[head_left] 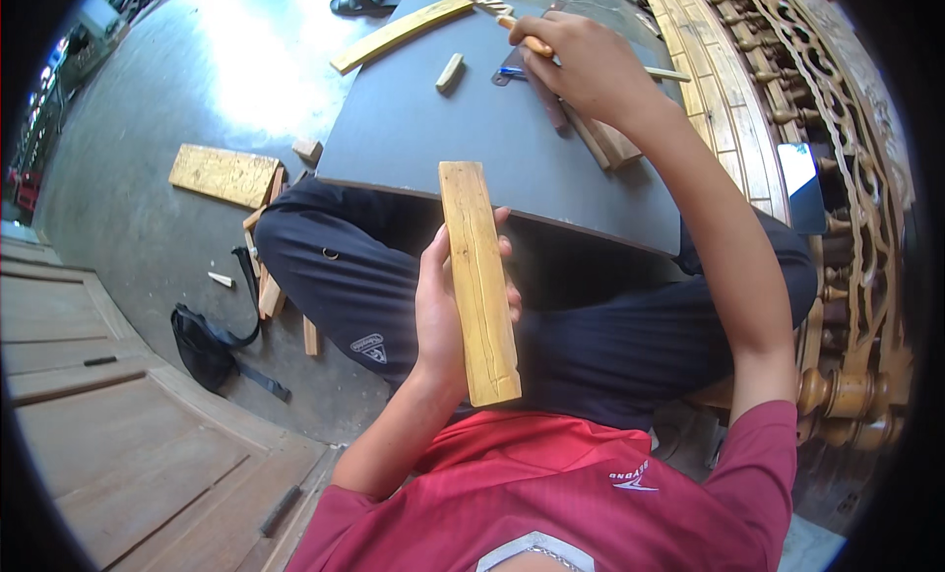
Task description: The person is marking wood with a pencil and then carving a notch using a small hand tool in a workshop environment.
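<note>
My left hand (438,301) is closed around a yellowish wooden board (479,286), held up lengthwise over my lap. A crack-like line runs down the board's face, and its near corner is notched. Over the far side of the grey table (394,139), my right hand (581,65) grips an orange-handled tool (536,46). The tool's pale, flat end with dark marks points to the far left; its exact kind is unclear. Beneath that hand lie a blue pen-like item (510,71), a dark brown strip (547,95) and a wood block (612,144), partly covered by my arm.
On the table are a long yellow plank (404,33) and a small wood piece (450,72). Another plank (224,174), wood offcuts (271,291) and a black bag (202,346) are at left. A phone (802,188) rests by the carved wooden railing (837,218) on the right.
</note>
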A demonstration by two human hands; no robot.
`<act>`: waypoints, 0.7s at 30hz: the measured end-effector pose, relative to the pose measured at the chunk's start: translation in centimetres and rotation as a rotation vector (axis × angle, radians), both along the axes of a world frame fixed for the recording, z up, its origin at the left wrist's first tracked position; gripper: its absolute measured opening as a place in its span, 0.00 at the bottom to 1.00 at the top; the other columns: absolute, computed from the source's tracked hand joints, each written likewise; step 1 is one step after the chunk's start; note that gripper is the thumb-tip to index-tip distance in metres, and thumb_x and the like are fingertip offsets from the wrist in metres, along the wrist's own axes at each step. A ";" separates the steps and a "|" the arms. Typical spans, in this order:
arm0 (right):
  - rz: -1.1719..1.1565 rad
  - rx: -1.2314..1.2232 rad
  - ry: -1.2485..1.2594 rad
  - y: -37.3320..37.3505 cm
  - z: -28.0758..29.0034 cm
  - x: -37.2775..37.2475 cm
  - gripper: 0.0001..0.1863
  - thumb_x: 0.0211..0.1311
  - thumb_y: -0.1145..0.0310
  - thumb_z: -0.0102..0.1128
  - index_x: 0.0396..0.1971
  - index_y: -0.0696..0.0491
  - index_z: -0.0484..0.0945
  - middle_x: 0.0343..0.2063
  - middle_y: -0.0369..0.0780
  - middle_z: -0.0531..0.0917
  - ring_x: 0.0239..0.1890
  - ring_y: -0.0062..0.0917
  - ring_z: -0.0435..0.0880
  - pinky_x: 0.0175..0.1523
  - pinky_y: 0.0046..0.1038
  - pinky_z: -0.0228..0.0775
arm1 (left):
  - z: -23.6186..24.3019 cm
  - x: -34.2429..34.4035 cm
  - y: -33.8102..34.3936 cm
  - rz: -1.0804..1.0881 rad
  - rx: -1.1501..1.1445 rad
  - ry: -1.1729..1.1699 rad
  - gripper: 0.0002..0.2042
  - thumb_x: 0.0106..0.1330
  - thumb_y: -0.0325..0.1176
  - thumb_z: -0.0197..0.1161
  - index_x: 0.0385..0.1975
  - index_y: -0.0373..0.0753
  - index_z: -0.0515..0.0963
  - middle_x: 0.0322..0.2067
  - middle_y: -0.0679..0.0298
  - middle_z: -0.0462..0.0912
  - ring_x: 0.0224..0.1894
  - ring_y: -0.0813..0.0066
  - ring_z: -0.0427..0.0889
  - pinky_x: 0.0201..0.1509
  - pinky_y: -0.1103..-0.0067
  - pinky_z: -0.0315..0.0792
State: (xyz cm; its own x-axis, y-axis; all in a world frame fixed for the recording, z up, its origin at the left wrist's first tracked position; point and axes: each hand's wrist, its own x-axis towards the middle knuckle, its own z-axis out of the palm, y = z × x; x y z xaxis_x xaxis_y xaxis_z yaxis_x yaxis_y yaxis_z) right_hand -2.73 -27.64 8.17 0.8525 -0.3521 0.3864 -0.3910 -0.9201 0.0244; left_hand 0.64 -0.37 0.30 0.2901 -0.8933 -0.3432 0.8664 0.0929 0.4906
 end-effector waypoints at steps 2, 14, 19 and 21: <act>-0.044 0.050 0.010 -1.7 -1.5 -0.2 0.16 0.72 0.62 0.61 0.56 0.44 0.83 0.45 0.44 0.87 0.50 0.41 0.87 0.54 0.41 0.80 | 0.3 -0.3 -0.3 -0.011 -0.056 0.052 0.33 0.83 0.54 0.37 0.71 0.29 0.65 0.40 0.63 0.77 0.25 0.72 0.79 0.25 0.76 0.80; 0.013 0.076 0.181 -2.8 1.0 -6.1 0.23 0.70 0.67 0.58 0.64 0.50 0.77 0.49 0.47 0.85 0.51 0.41 0.86 0.58 0.40 0.78 | 4.1 0.5 -1.0 -0.194 0.170 -0.676 0.29 0.73 0.40 0.69 0.68 0.34 0.70 0.35 0.65 0.77 0.30 0.80 0.82 0.30 0.80 0.81; -0.115 0.406 0.162 -1.1 1.4 -12.1 0.14 0.67 0.67 0.59 0.49 0.53 0.85 0.41 0.47 0.87 0.47 0.40 0.87 0.54 0.40 0.78 | 4.2 1.8 -2.1 -0.150 0.245 -1.304 0.36 0.66 0.39 0.76 0.67 0.39 0.61 0.35 0.60 0.80 0.31 0.65 0.86 0.33 0.72 0.82; -0.103 0.251 0.130 -1.9 0.3 -12.5 0.13 0.66 0.66 0.61 0.47 0.52 0.85 0.40 0.46 0.86 0.46 0.40 0.86 0.54 0.40 0.78 | 3.3 2.8 -3.6 -0.175 0.250 -1.534 0.35 0.65 0.37 0.77 0.66 0.39 0.61 0.33 0.59 0.81 0.30 0.68 0.85 0.30 0.73 0.80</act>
State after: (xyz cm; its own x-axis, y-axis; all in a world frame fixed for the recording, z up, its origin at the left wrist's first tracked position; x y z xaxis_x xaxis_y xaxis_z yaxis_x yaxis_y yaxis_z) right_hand -15.25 -29.49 8.51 0.8441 -0.5097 0.1665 -0.4908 -0.8595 -0.1431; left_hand 3.45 -3.99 3.58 0.3908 -0.9199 0.0323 -0.4658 -0.1674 0.8689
